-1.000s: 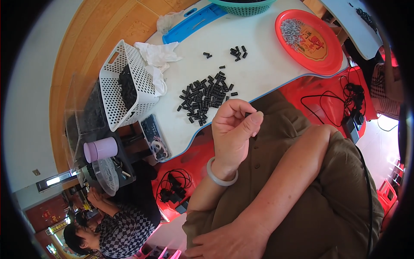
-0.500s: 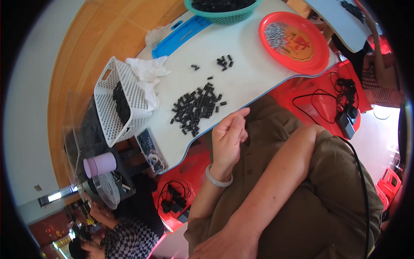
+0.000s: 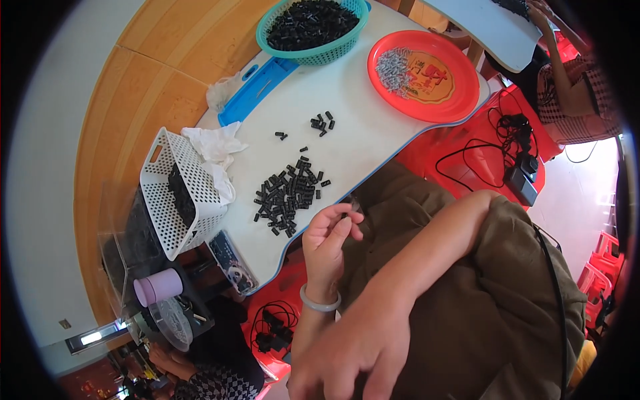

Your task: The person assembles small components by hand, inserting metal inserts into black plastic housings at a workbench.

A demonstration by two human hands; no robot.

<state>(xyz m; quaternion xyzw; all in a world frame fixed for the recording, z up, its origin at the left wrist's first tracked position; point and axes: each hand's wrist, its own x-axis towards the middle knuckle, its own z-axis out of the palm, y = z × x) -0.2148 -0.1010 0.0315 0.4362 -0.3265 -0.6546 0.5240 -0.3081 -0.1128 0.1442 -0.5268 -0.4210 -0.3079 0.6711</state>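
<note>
My left hand (image 3: 327, 243), with a pale bangle (image 3: 321, 300) on its wrist, is raised beside the table's near edge. Its thumb and fingertips are pinched together; a small dark bit shows there, too small to name. My right hand (image 3: 357, 343) hangs low at the lower edge, across my left forearm. Its fingers point down, slightly apart, partly blurred, with nothing seen in them. Nearest to my left hand, a pile of short black cylindrical pieces (image 3: 288, 195) lies on the white table (image 3: 360, 143). Small groups of the same pieces (image 3: 324, 123) lie farther back.
Behind are a green basket (image 3: 340, 52) of black pieces, a blue tray (image 3: 253, 90) and a red plate (image 3: 460, 100) with small metal parts. At left stand a white perforated basket (image 3: 210, 213) and a lilac cup (image 3: 159, 287). Co-workers sit on both sides; cables (image 3: 467, 150) lie on red stools.
The view has shifted, so the table sits lower and more of the green basket shows. My left fingers have drawn together from a pointing pose. My right hand has come up further into view.
</note>
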